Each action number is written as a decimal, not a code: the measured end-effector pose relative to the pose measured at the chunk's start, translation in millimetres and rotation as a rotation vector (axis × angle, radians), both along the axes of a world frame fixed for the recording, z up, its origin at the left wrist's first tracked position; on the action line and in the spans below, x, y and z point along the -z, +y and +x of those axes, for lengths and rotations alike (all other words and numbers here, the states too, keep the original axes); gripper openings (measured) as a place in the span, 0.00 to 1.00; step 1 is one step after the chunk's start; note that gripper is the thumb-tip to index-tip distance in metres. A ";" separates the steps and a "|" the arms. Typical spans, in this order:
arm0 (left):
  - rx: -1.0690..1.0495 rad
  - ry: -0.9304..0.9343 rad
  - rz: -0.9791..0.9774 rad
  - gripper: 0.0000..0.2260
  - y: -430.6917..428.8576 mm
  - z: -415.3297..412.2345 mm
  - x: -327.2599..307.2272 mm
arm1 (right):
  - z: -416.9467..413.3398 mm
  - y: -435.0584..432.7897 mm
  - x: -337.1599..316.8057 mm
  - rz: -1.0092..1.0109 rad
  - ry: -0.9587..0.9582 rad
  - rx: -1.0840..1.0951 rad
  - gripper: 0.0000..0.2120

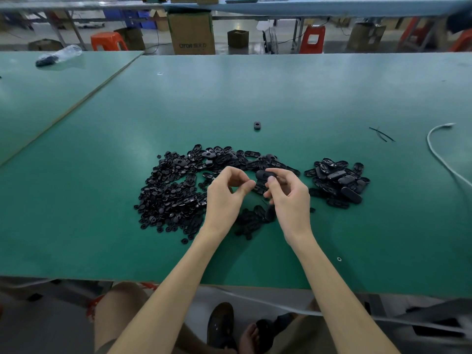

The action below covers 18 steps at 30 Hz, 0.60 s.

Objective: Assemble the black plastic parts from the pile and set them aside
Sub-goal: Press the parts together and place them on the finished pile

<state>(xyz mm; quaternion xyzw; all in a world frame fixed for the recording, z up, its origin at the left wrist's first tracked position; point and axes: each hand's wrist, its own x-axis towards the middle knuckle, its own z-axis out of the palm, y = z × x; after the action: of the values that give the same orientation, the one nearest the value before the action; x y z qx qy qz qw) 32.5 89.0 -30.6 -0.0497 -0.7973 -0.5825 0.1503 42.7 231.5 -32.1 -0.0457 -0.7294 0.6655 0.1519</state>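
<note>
A wide pile of loose black plastic parts (pixel 176 190), small round pieces and oval shells, lies on the green table (pixel 281 98). A smaller heap of oval black parts (pixel 337 182) sits to its right. My right hand (pixel 288 198) pinches a black oval part (pixel 263 175) between thumb and fingers above the pile. My left hand (pixel 224 192) hovers just left of it with fingers curled and thumb near the fingertips; I cannot tell whether it holds a small piece. Both hands hide part of the pile beneath them.
A single black part (pixel 257 125) lies alone farther back. Thin black strips (pixel 381 134) and a white cable (pixel 439 154) lie at the right. A clear bag with dark parts (pixel 58 56) rests on the left table. Boxes and orange stools stand beyond.
</note>
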 end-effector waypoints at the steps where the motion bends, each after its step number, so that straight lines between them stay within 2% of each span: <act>1: 0.002 -0.009 0.060 0.06 -1.3 -0.2 -0.5 | 0.0 -0.1 -0.1 0.008 0.001 -0.005 0.09; 5: 0.024 -0.028 0.174 0.06 -3.2 0.1 -0.7 | 0.4 0.1 0.3 0.025 0.000 -0.014 0.09; 18: 0.048 -0.023 0.249 0.06 -5.9 -2.6 3.8 | 0.1 -0.1 0.8 0.064 -0.001 -0.062 0.10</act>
<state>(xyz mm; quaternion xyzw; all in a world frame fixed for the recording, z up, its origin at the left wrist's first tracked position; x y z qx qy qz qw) 29.9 83.0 -34.3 -0.0429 -0.7192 -0.6808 0.1320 42.8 231.4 -32.9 -0.0186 -0.7514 0.6461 0.1324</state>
